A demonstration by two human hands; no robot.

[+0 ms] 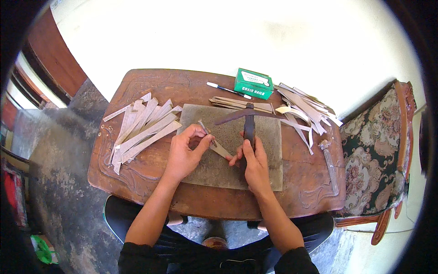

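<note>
My left hand [185,153] pinches a thin pale strip [214,144] that lies slanted on a grey mat [230,171]. Thumb and forefinger close on the strip's upper end. My right hand [253,162] grips the handle of a dark hammer-like tool [248,123], its crosswise head pointing away from me over the mat. The right fingertips touch the strip's lower end.
A small carved wooden table [137,180] bears the mat. A pile of pale strips [141,128] lies at left, another heap [303,109] at right. A green box [253,83], a white pen [227,89] and a metal tool [329,164] are there too. An upholstered chair [381,155] stands right.
</note>
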